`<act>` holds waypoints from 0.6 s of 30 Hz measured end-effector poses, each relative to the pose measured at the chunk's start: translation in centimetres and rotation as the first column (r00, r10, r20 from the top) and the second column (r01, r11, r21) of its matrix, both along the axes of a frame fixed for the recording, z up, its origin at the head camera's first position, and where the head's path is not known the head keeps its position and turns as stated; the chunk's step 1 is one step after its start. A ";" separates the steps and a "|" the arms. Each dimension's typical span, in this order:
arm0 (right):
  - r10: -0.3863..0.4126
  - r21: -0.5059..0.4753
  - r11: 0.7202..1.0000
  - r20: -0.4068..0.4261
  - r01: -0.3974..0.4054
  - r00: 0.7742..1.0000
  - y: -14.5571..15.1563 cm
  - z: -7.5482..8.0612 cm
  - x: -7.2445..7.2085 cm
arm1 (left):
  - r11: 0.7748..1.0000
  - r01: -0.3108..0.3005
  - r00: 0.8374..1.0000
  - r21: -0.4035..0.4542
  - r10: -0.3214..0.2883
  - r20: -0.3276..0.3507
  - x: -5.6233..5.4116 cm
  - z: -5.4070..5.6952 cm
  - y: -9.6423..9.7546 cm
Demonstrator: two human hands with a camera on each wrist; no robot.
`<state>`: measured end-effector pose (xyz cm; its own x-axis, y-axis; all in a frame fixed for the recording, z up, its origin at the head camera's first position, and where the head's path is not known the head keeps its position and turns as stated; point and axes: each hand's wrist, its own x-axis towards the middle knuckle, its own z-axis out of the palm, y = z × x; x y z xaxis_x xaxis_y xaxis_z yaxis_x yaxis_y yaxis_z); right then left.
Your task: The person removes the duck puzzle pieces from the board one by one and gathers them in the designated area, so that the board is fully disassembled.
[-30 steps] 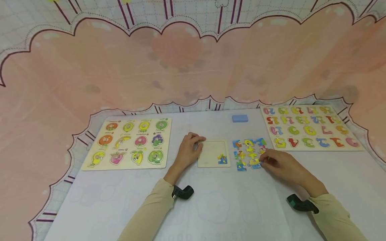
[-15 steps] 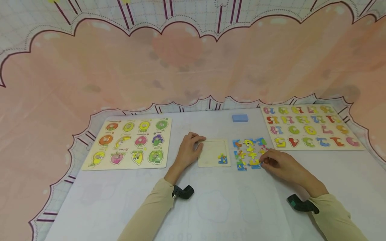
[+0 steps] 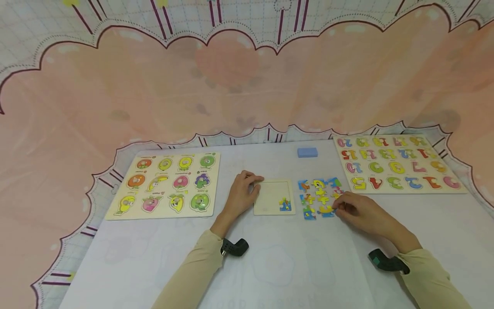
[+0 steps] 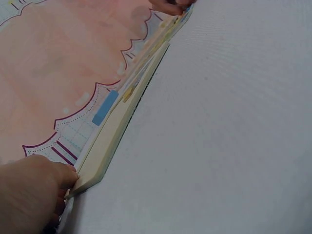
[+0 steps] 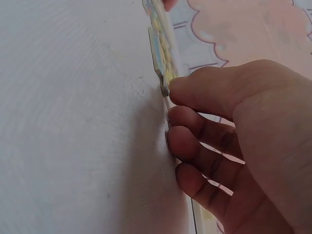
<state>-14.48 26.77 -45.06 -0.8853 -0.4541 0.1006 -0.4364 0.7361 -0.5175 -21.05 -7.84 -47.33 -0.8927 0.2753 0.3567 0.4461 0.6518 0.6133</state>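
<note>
A small square wooden puzzle tray (image 3: 270, 199) lies mid-table, with one blue and yellow piece (image 3: 285, 204) in its near right corner. My left hand (image 3: 241, 195) holds the tray at its far left corner, thumb against the edge in the left wrist view. Right of the tray, several loose jigsaw pieces (image 3: 322, 199) lie in rough rows. The right hand (image 3: 360, 214) pinches the right end of a yellow and blue jigsaw piece (image 3: 325, 210) in the nearest row. In the right wrist view, its thumb meets the piece while the other fingers curl by the table; the index finger is mostly hidden.
A fruit puzzle board (image 3: 166, 185) lies on the left of the white-covered table (image 3: 308, 266). At the far right is a number puzzle board (image 3: 397, 165). A blue block (image 3: 307, 152) sits behind the tray, before a peach patterned cloth (image 3: 239, 94).
Both hands stay where they were. The jigsaw piece at my right fingertips looks very slightly tilted compared with before; the tray and other pieces keep their places.
</note>
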 end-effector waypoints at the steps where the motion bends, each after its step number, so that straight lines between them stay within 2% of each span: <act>1: 0.002 0.002 1.000 -0.008 -0.002 1.000 0.0 0.0 0.0 | 1.000 0.000 1.000 0.000 0.000 0.001 0.0 0.0 0.0; 10: 0.031 -0.030 0.999 -0.083 -0.033 0.996 -0.5 0.3 -0.1 | 1.000 -0.006 1.000 0.007 0.006 0.021 0.0 -0.1 -0.1; 18: 0.018 -0.036 0.999 -0.032 -0.020 0.999 -2.3 1.0 -0.3 | 1.000 -0.001 1.000 0.008 0.001 -0.001 0.0 -0.2 -0.1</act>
